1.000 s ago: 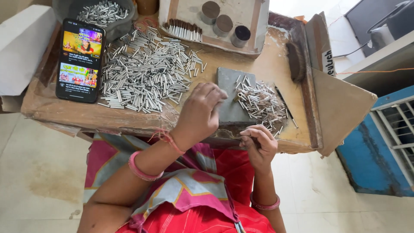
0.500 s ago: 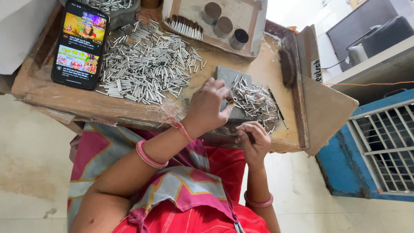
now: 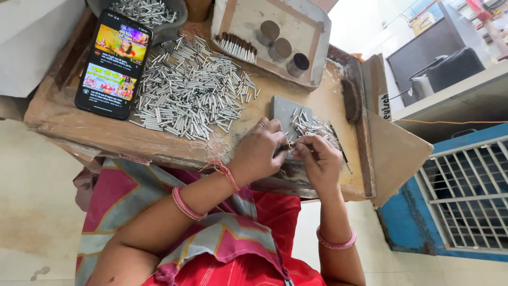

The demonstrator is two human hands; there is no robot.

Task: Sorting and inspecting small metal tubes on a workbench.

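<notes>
Head view: hands [image 3: 288,151] at small tube [image 3: 290,144].

Black smartphone [image 3: 113,63] lying on bench's left, lit screen yellow, purple and green thumbnails

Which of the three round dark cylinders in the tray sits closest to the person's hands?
The rightmost cylinder, at the tray's right edge, lies closest to the hands, left hand and right hand. The other two sit farther up and left.

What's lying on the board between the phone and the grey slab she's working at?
The head view shows a big loose heap of small silver metal tubes between the phone and the grey slab.
</notes>
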